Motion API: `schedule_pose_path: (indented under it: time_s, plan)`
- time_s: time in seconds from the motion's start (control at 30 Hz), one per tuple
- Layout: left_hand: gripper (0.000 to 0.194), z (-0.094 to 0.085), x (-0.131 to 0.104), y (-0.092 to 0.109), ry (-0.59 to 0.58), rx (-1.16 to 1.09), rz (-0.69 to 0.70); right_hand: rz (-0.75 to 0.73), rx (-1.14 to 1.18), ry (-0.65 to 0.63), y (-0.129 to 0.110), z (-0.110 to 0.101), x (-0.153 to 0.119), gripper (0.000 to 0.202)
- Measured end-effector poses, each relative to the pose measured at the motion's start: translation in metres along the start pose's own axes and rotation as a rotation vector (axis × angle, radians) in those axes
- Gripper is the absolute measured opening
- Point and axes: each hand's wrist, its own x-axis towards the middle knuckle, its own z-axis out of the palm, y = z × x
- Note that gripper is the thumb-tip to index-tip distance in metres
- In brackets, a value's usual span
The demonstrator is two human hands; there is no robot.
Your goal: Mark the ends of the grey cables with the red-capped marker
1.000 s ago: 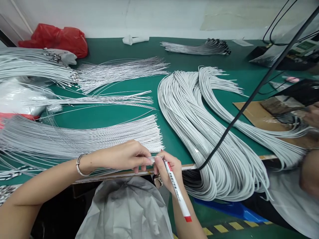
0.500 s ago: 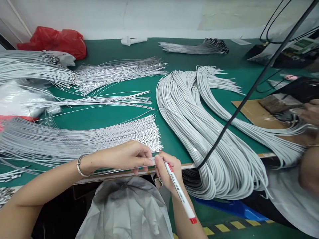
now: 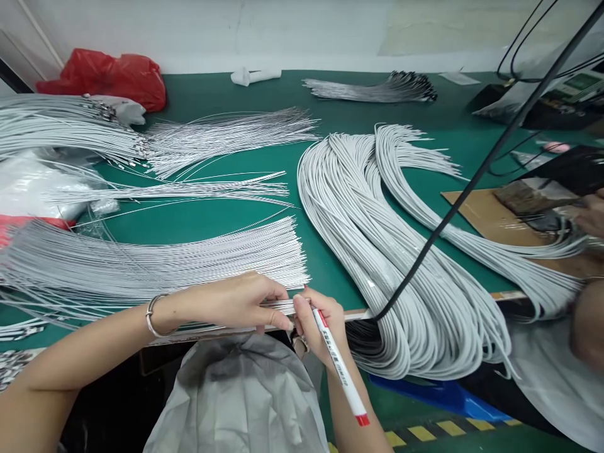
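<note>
At the front edge of the green table, my left hand [image 3: 255, 303] is closed around a thin bunch of wires [image 3: 283, 306]. Just right of it, my right hand [image 3: 317, 318] pinches the ends of that bunch and also holds a white marker [image 3: 340, 368] with red ends, slanting down along the forearm. Behind my left hand lies a wide spread of thin grey-white wires [image 3: 155, 261], their ends lined up at the right. Thick coils of white cable [image 3: 377, 251] rest to the right of my hands and hang over the edge.
More wire bundles [image 3: 231, 135] lie farther back, with a red bag [image 3: 108, 78] at the back left. A black cable [image 3: 453, 207] slants across the right side. Another person's hand [image 3: 589, 214] is at the far right, near a cardboard piece [image 3: 486, 217].
My left thumb has shifted slightly downward and away from the wires' top side, showing more of the bunch between my hands. My right hand and the marker have hardly moved.
</note>
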Motion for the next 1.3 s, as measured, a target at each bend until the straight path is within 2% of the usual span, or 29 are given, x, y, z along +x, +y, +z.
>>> schedule_pose_path:
  time_s: [0.1, 0.23, 0.3, 0.53, 0.73, 0.9, 1.0, 1.13, 1.23, 1.3]
  plan:
    - [0.028, -0.003, -0.002, -0.005, -0.005, 0.031, -0.028, -0.005, 0.001, 0.019, -0.001, -0.001, 0.001, 0.039]
    - [0.032, -0.008, -0.008, -0.014, -0.106, 0.030, -0.038, -0.035, 0.021, 0.013, -0.001, -0.002, 0.004, 0.039]
    - [0.034, -0.009, -0.009, -0.017, -0.119, 0.020, -0.051, -0.019, 0.032, 0.023, 0.000, -0.002, 0.006, 0.039]
    - [0.036, -0.007, -0.004, -0.017, 0.080, -0.010, -0.010, 0.030, 0.042, 0.080, 0.002, -0.008, 0.015, 0.040]
    - [0.037, -0.006, 0.003, -0.021, 0.161, 0.072, 0.108, 0.106, 0.055, 0.098, 0.003, -0.012, 0.025, 0.041]
    - [0.040, -0.011, 0.006, -0.024, 0.241, -0.022, 0.109, 0.059, 0.178, 0.118, 0.019, -0.015, 0.028, 0.025]
    - [0.041, -0.014, 0.005, -0.023, 0.227, -0.056, 0.114, 0.078, 0.178, 0.116, 0.020, -0.013, 0.026, 0.022]
    - [0.039, -0.013, 0.003, -0.019, 0.166, -0.026, 0.097, 0.135, 0.211, 0.150, 0.006, -0.001, 0.024, 0.024]
    - [0.036, -0.011, 0.002, -0.018, 0.117, -0.021, 0.061, 0.117, 0.247, 0.205, -0.002, 0.009, 0.027, 0.023]
    - [0.037, -0.010, 0.002, -0.017, 0.131, 0.029, 0.075, 0.094, 0.245, 0.239, -0.003, 0.012, 0.031, 0.024]
